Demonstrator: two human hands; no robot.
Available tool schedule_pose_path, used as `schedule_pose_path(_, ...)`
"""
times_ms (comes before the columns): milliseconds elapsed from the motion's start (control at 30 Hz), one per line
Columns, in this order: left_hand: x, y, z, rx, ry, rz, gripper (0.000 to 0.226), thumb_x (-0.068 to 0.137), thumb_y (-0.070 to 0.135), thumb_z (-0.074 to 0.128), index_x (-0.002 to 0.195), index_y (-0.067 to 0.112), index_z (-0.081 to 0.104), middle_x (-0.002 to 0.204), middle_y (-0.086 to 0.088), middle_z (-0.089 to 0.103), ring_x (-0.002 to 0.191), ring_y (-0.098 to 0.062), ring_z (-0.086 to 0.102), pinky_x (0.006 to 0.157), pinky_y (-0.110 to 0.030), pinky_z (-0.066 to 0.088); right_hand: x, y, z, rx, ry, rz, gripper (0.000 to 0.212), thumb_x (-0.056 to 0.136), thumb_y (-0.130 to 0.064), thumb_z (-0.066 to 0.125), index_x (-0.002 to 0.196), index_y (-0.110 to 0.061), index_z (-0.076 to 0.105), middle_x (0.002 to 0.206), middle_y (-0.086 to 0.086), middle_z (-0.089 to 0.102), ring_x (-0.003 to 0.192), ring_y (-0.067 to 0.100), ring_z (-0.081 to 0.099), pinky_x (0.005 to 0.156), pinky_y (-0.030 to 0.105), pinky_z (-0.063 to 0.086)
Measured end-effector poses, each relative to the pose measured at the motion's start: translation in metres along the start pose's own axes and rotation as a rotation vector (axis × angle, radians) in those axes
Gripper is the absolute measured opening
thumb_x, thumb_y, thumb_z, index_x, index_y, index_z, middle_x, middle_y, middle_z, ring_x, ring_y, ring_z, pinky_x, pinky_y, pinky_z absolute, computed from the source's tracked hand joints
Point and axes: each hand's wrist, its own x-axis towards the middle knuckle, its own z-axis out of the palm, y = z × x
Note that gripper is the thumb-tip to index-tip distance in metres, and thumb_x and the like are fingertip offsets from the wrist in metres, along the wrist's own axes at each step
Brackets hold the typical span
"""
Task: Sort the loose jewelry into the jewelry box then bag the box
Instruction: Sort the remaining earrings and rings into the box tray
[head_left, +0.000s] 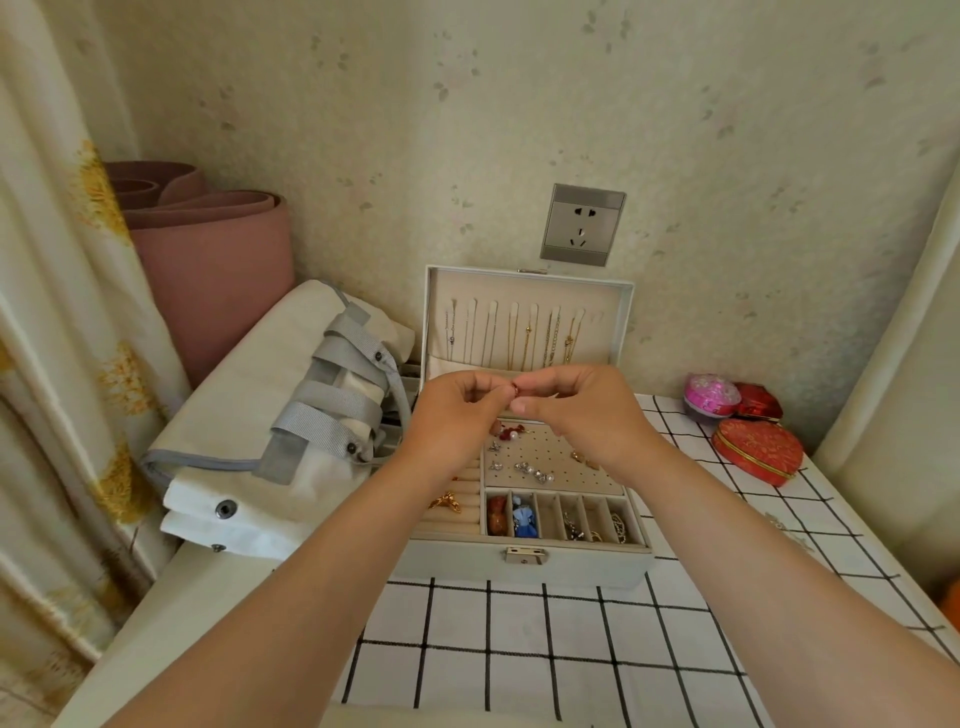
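Observation:
An open pale grey jewelry box (524, 564) stands on the checked tablecloth, its lid upright with several necklaces (524, 338) hanging inside. Earrings sit on the perforated panel (535, 467); the small front compartments hold more pieces. Above the box, my left hand (457, 410) and my right hand (582, 405) meet fingertip to fingertip and together pinch a small red earring (515, 389). A white canvas bag (270, 415) with grey straps lies flat to the left of the box.
A red heart-shaped box (756, 451), a pink round box (710, 395) and a dark red box (759, 402) sit at the back right. A rolled pink mat (213, 260) leans in the left corner beside a curtain. A wall socket (582, 223) is above the lid.

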Motion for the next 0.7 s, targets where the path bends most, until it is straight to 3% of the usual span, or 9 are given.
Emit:
schedule_pose_path(100,0.001,-0.001,0.000,0.008,-0.040,-0.022,0.012,0.095,0.026,0.063,0.088,0.027,0.073,0.085,0.007,0.073,0.064,0.001,0.063,0.059,-0.016,0.049,0.002,0.004,-0.001,-0.001,0.038,-0.030,0.017,0.079,-0.012,0.082,0.092,-0.022,0.079,0.086,-0.007,0.077,0.083,0.002,0.071,0.078,0.019,0.054)
schedule_pose_path(200,0.002,-0.003,0.000,0.060,-0.059,0.021,0.012,0.095,0.024,0.063,0.088,0.026,0.073,0.086,0.003,0.073,0.071,-0.005,0.064,0.064,-0.017,0.049,0.003,0.007,-0.001,-0.029,0.054,-0.054,0.018,0.081,-0.016,0.081,0.084,-0.033,0.078,0.085,-0.012,0.077,0.085,0.001,0.070,0.087,0.027,0.054)
schedule_pose_path(267,0.003,-0.005,0.000,0.120,-0.061,0.075,0.012,0.094,0.025,0.064,0.086,0.030,0.072,0.081,0.006,0.071,0.075,-0.007,0.064,0.072,-0.022,0.052,0.002,0.007,-0.001,-0.056,0.049,-0.064,0.017,0.083,-0.018,0.080,0.083,-0.035,0.077,0.083,-0.014,0.075,0.070,-0.004,0.066,0.076,0.026,0.052)
schedule_pose_path(367,0.005,-0.008,0.000,0.177,-0.085,0.123,0.010,0.094,0.026,0.063,0.093,0.030,0.073,0.084,0.010,0.071,0.079,-0.007,0.064,0.080,-0.027,0.053,0.000,0.008,0.000,-0.043,0.063,-0.028,0.014,0.087,-0.017,0.076,0.085,-0.030,0.076,0.075,-0.012,0.073,0.052,0.007,0.060,0.057,0.022,0.050)
schedule_pose_path(433,0.006,-0.008,0.001,0.236,-0.102,0.171,0.014,0.096,0.026,0.061,0.100,0.033,0.072,0.090,0.015,0.070,0.084,0.000,0.062,0.080,-0.020,0.050,0.001,0.008,0.000,0.011,0.092,0.011,0.009,0.088,-0.015,0.074,0.089,-0.024,0.077,0.075,-0.005,0.074,0.053,0.014,0.061,0.048,0.023,0.046)
schedule_pose_path(500,0.006,-0.008,0.001,0.360,-0.112,0.239,0.018,0.098,0.026,0.057,0.107,0.034,0.070,0.092,0.021,0.065,0.083,0.006,0.058,0.073,-0.010,0.042,0.005,0.013,-0.001,0.013,0.134,0.055,0.006,0.087,-0.016,0.075,0.090,-0.021,0.077,0.080,-0.003,0.076,0.053,0.014,0.063,0.048,0.024,0.046)
schedule_pose_path(567,0.005,-0.012,0.000,0.531,-0.094,0.306,0.019,0.099,0.026,0.055,0.110,0.030,0.070,0.094,0.018,0.064,0.084,0.003,0.056,0.072,-0.014,0.041,0.008,0.024,-0.004,-0.137,0.153,0.047,0.009,0.086,-0.017,0.075,0.085,-0.026,0.076,0.077,-0.008,0.074,0.055,0.005,0.064,0.056,0.023,0.049)
schedule_pose_path(633,0.007,-0.019,-0.002,0.704,-0.088,0.381,0.021,0.099,0.026,0.054,0.114,0.026,0.069,0.108,0.008,0.065,0.101,-0.008,0.052,0.085,-0.026,0.044,0.010,0.038,-0.006,-0.394,0.139,0.013,0.012,0.086,-0.022,0.074,0.081,-0.032,0.076,0.078,-0.015,0.072,0.069,-0.002,0.066,0.068,0.023,0.052)
schedule_pose_path(700,0.009,-0.025,-0.003,0.847,-0.129,0.442,0.027,0.099,0.027,0.053,0.121,0.023,0.067,0.121,0.005,0.062,0.113,-0.015,0.046,0.096,-0.035,0.043,0.008,0.045,-0.006,-0.607,0.106,0.011,0.011,0.087,-0.026,0.071,0.086,-0.034,0.077,0.087,-0.017,0.073,0.084,0.001,0.066,0.076,0.026,0.053)
